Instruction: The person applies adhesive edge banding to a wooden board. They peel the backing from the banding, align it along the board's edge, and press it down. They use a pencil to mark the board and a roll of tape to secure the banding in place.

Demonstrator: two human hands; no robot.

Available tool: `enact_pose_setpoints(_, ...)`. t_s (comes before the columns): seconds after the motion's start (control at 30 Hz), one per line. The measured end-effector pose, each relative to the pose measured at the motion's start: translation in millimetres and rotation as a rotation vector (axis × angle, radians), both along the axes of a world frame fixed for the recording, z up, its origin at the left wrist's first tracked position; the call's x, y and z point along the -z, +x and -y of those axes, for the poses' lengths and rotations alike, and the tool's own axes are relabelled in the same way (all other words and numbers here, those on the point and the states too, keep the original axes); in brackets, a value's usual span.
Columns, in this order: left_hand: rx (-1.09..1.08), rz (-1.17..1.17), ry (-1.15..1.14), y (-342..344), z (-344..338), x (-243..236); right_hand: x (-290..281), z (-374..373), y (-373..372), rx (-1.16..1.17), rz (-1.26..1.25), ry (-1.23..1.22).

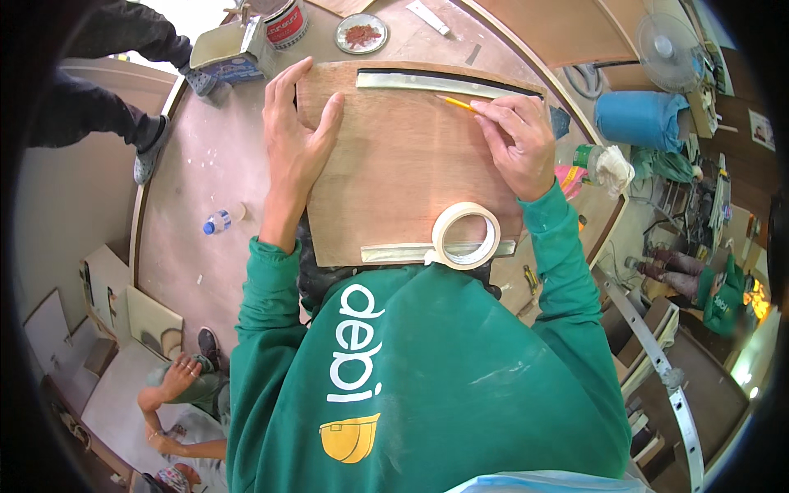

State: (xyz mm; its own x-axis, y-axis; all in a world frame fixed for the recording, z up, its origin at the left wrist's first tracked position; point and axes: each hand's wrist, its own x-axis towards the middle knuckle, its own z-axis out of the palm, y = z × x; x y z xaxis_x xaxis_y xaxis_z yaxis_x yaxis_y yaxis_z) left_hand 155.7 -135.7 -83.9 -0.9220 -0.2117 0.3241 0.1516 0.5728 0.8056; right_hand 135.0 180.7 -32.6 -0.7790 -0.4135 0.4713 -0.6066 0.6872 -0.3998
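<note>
A wooden board (394, 168) lies in front of me, its near edge against my body. A pale strip (436, 83) with a dark border runs along the far edge, and a second pale strip (386, 252) lies along the near edge. My left hand (297, 135) rests at the board's left edge, thumb over the surface and fingers stretched toward the far corner. Between the fingertips of my right hand (519, 140) is a yellow pencil (457, 103), its tip just below the far strip. A roll of masking tape (438, 238) lies on the near right part of the board.
Around the board is a dusty work surface (197, 164) with a small bottle (218, 222), a bucket (286, 25), a box (230, 53) and a dish of reddish material (361, 34). A person's legs (107, 107) stand far left; another person (185, 394) sits lower left. A fan (667, 51) stands right.
</note>
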Motion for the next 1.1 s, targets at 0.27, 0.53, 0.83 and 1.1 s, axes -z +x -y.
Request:
enact_pose_setpoints(0.27, -0.021, -0.024, 0.031, -5.2, -0.8, 6.0, 4.7, 44.4, -11.8, -0.150, 0.000, -0.015)
enact_pose_setpoints(0.53, -0.036, -0.046, 0.021, -5.9, 1.4, 9.4, 4.7, 70.2, -23.4, -0.220, -0.024, 0.045)
enact_pose_setpoints(0.83, -0.042, -0.049, 0.014, -6.7, 1.8, 12.0, 5.5, 66.1, -25.6, -0.151, 0.021, 0.047)
enact_pose_setpoints(1.1, -0.039, -0.035, 0.011, -6.1, 0.7, 7.7, -4.4, 43.7, -24.0, -0.070, 0.122, 0.017)
